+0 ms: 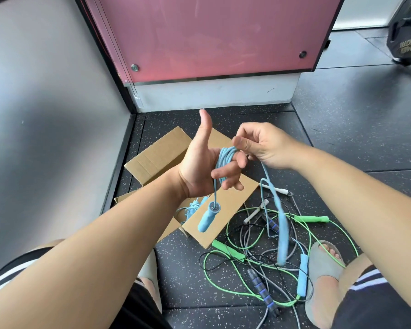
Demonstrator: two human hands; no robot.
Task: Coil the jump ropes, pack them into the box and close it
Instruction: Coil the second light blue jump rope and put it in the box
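Several smooth blue cord loops (foam handle dangling) ring left hand.

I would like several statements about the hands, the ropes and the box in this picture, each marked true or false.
1. The blue rope is wound around the fingers of the left hand. True.
2. The right hand holds nothing. False: it pinches the blue rope.
3. The cardboard box is closed. False: its flaps stand open.
4. A green rope lies on the floor. True.
5. No rope is in the box. False: a second blue rope lies coiled inside.
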